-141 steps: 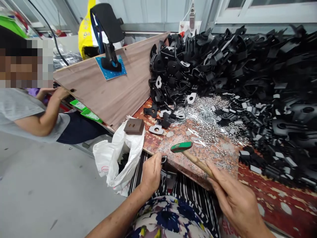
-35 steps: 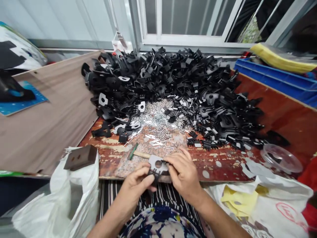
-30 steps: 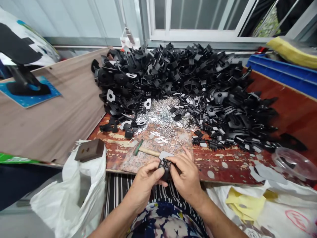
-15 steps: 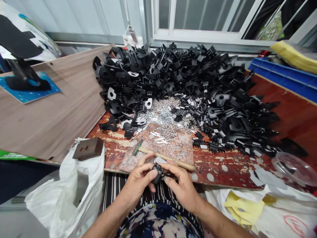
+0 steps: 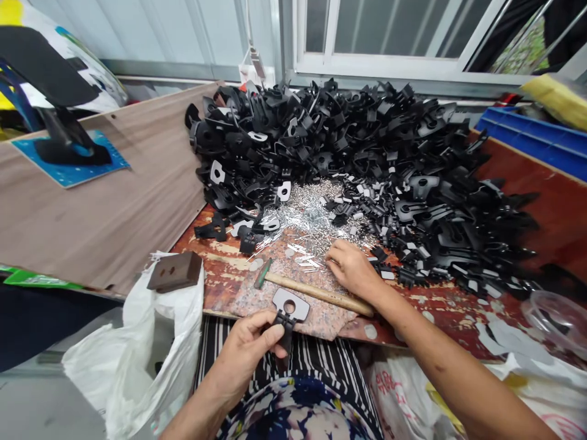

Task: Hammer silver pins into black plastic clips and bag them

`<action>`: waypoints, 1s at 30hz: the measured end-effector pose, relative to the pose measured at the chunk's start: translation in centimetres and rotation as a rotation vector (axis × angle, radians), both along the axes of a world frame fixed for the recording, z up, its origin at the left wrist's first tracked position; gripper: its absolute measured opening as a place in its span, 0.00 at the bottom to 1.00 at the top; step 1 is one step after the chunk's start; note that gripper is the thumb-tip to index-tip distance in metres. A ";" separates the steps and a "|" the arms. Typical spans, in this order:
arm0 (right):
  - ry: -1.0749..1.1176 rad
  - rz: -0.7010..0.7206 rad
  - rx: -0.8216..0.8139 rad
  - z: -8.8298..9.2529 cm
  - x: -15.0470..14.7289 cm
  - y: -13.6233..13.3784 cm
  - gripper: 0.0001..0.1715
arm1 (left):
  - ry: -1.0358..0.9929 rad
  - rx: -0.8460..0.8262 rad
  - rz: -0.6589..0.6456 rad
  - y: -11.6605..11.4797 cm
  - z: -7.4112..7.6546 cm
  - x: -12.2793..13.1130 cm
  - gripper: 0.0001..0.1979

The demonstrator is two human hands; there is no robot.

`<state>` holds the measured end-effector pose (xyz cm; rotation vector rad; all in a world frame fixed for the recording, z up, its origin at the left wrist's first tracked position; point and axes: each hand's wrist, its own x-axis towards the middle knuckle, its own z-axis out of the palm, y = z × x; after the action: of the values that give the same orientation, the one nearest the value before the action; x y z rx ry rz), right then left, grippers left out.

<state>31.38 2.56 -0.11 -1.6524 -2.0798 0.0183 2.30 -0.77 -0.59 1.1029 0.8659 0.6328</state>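
Observation:
My left hand [image 5: 259, 339] pinches a black plastic part with a grey holed plate [image 5: 291, 306] at its top, near the table's front edge. My right hand [image 5: 349, 267] reaches over the edge of a heap of small silver pins [image 5: 316, 220]; its fingers are curled, and whatever is between the fingertips is too small to make out. Between the hands lies a hammer [image 5: 316, 292] with a green head and a wooden handle, on a speckled stone slab [image 5: 250, 296]. Behind the pins rises a large pile of black plastic parts [image 5: 339, 134].
A brown block [image 5: 175, 272] sits at the front left above a white sack [image 5: 123, 360]. A clear plastic bowl [image 5: 554, 315] stands at the right. Farther back are a blue crate [image 5: 536, 137] and, at left, a black stand on a blue board [image 5: 73, 174].
My right hand has left the black part and moved forward to the pins. My left hand still holds the part, whose grey plate now shows fully. The view has shifted slightly.

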 end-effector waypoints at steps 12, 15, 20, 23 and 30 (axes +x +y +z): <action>0.510 0.237 -0.128 3.9 -2.1 -5.5 0.07 | 0.185 0.384 -0.060 1.4 1.6 2.0 0.13; 0.783 0.210 -0.437 5.0 -3.7 -6.4 0.11 | 0.424 0.879 -0.060 1.6 2.8 2.2 0.09; 1.099 0.299 -0.841 4.3 -4.5 -6.9 0.15 | 0.564 1.209 -0.251 1.6 4.0 2.4 0.11; 1.052 0.285 -0.855 3.5 -5.0 -7.4 0.15 | 0.553 1.250 -0.333 1.0 4.2 2.7 0.13; 1.053 0.329 -0.904 2.8 -5.7 -8.0 0.11 | 0.634 1.224 -0.298 -0.4 3.9 2.6 0.07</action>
<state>25.66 -5.46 2.70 -1.1655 -1.4540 1.7224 4.94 -1.20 3.32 2.5852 0.7813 0.5463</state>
